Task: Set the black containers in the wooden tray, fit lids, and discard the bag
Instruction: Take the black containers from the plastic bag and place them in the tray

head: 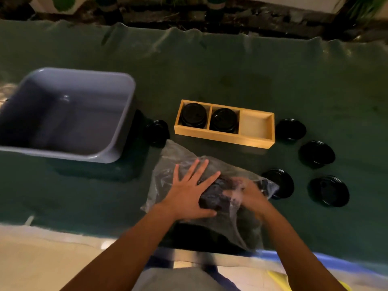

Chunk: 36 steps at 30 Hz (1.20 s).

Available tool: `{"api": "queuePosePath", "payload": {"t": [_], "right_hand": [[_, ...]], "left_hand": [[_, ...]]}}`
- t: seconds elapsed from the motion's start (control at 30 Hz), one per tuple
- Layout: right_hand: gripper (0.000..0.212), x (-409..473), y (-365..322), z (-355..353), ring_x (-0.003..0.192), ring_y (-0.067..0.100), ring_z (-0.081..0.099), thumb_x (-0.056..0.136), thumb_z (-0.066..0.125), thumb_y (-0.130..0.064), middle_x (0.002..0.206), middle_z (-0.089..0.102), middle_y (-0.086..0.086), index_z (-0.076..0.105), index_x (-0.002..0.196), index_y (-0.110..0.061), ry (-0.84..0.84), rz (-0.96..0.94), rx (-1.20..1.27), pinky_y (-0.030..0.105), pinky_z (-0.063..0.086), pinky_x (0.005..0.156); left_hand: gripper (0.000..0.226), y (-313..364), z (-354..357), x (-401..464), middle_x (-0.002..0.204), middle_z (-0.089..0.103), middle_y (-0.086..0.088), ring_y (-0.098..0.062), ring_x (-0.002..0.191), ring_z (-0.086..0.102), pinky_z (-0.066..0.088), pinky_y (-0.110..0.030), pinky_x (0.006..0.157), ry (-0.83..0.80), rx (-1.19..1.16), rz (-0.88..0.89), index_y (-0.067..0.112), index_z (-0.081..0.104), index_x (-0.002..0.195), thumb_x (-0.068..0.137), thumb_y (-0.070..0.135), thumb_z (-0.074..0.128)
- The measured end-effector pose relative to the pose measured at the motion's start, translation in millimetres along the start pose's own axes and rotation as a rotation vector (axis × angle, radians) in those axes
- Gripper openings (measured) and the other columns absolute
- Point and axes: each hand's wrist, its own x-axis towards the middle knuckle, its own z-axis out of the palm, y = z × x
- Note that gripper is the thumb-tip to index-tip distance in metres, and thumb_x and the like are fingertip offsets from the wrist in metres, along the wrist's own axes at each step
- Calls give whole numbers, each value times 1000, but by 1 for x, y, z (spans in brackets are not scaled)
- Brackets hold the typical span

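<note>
A clear plastic bag [210,185] is seen lying on the green cloth [231,70] that covers the desk, near its front edge. The left hand [190,194] is laid flat on top of the bag, with its fingers straight and spread, pressing down on a dark mass inside. The right hand [245,192] is pushed into the bag's open end from the right; it is blurred behind the plastic, so it cannot be told whether its fingers are curled round anything. Beyond the bag, a wooden tray [222,137] with three compartments is set on the cloth. A black container [193,114] with a lid is held in the left compartment and a second lidded container [223,120] in the middle one, while the right compartment shows only bare wood. Four black round pieces, lids or shallow containers, are spread on the cloth to the right: one [290,129] just beside the tray's right end, one [316,154] nearer and further right, one [280,182] touching the bag's right edge, and one [329,191] at the far right. A fifth black piece [157,132] is placed between the tray and a large grey plastic bin [117,143] at the left.
</note>
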Motion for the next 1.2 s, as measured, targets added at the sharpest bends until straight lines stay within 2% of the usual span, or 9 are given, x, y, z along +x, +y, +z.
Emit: {"api": "queuePosePath", "payload": {"t": [0.13,0.23,0.43,0.53,0.6,0.67,0.77,0.83,1.2], "right_hand": [[26,-25,23,-45,85,13,64,71,77,-11,89,68,-4,61,86,-24,80,100,3,40,54,86],[39,-40,33,-72,88,17,63,71,77,-13,97,64,2,56,103,-16,148,156,4,45,55,83],[39,-61,26,-107,93,24,62,74,72,-4,114,58,11,56,109,-11,245,122,239,34,54,70],[28,-66,12,-114,89,19,65,77,70,-7,110,62,5,59,101,-17,223,61,308,25,54,64],[23,-66,-2,-116,83,13,68,78,69,-9,104,66,1,61,97,-21,199,22,337,23,55,62],[20,-63,-16,-116,79,9,70,80,67,-11,101,68,0,63,97,-21,163,-14,380,22,56,62],[18,-50,-38,-112,87,15,69,81,66,-13,102,68,2,64,97,-20,109,-16,422,28,58,70],[15,-35,-52,-113,88,16,69,81,66,-14,100,69,1,65,95,-19,94,-8,418,29,58,71],[44,118,-82,-185,107,17,56,79,69,-26,120,62,5,59,120,-12,146,15,81,26,42,80]], "left_hand": [[102,1,33,5,152,-30,1,-23,139,-28,-20,-64,100,-92,51,-42,52,-28,132,61,83,40],[102,1,51,10,156,-21,-2,-22,139,-26,-19,-66,101,-164,95,-64,52,-28,131,60,84,38],[110,10,46,10,154,-28,-5,-26,140,-27,-14,-68,103,-292,71,-85,43,-18,140,62,73,54],[95,17,9,0,158,-7,-3,-15,142,-16,-8,-60,109,-7,-26,-113,33,12,145,65,63,53],[70,19,-21,-10,145,36,-4,-16,137,27,19,-49,111,359,-178,-139,25,44,133,70,56,49],[54,23,-54,-6,120,55,5,-11,113,51,39,-34,98,533,-529,-205,21,58,118,77,55,51],[51,45,-96,30,116,61,5,-10,104,60,48,-27,84,128,-1222,-342,26,53,123,81,55,53],[45,57,-107,63,116,61,5,-11,102,62,52,-27,76,-65,-1378,-362,25,50,126,85,41,57],[40,57,-99,197,119,57,-3,-18,109,57,54,-24,65,-9,-1518,-592,12,51,128,90,25,57]]}}
